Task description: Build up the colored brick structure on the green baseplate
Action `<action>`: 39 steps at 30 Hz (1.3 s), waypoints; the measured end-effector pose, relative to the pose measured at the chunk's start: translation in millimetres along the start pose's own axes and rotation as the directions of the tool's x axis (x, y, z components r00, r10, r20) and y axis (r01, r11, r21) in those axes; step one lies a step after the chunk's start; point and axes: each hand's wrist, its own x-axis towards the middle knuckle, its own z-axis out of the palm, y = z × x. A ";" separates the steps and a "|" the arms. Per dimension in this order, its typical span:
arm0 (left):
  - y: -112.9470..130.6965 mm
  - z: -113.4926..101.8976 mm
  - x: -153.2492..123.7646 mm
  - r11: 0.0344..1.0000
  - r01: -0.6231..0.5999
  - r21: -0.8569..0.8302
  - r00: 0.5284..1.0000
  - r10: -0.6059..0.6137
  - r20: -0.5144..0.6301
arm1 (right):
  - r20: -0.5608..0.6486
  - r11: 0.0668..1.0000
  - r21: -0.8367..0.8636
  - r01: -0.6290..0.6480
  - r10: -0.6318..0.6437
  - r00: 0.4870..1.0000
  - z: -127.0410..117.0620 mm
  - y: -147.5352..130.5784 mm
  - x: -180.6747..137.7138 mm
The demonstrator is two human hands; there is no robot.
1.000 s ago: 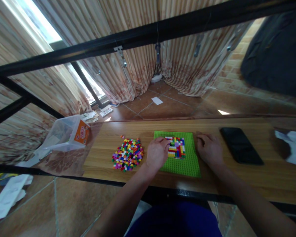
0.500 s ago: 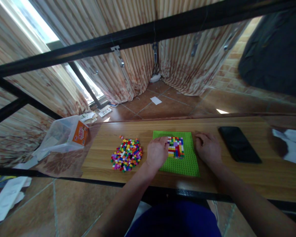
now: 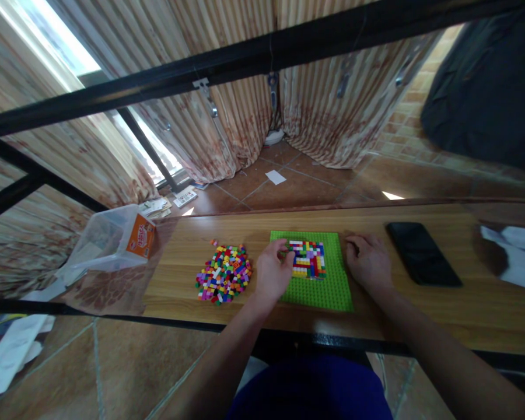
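A green baseplate (image 3: pixel 319 291) lies flat on the wooden table (image 3: pixel 420 315). A block of small coloured bricks (image 3: pixel 308 259) is pressed onto its upper middle. My left hand (image 3: pixel 272 273) rests on the plate's left edge, fingertips pinched at the left side of the brick block; whether a brick is between them is too small to tell. My right hand (image 3: pixel 368 261) lies curled on the table against the plate's right edge, holding nothing visible. A loose heap of coloured bricks (image 3: pixel 224 273) sits just left of my left hand.
A black phone (image 3: pixel 422 254) lies flat right of my right hand. White paper or cloth (image 3: pixel 514 256) is at the far right. A clear plastic tub with an orange label (image 3: pixel 114 239) lies tipped at the table's left end. Black frame bars (image 3: pixel 245 55) cross overhead.
My left hand has shifted slightly left, off the brick block, so more of the block's left side shows. My right hand stays at the plate's right edge.
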 end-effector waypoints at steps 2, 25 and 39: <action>-3.7 4.1 4.7 0.998 0.050 -0.048 0.999 -0.051 -0.003 | 0.000 1.000 0.008 -0.002 0.002 1.000 0.0 0.2 0.2; -4.3 12.8 15.3 0.988 0.056 -0.147 0.997 -0.047 0.066 | 0.002 1.000 0.012 -0.005 0.005 1.000 -0.5 -0.2 -0.3; 4.5 25.9 3.9 0.994 -0.107 0.035 0.994 0.106 0.040 | 0.012 0.999 0.033 -0.016 0.016 1.000 -2.5 -2.7 0.4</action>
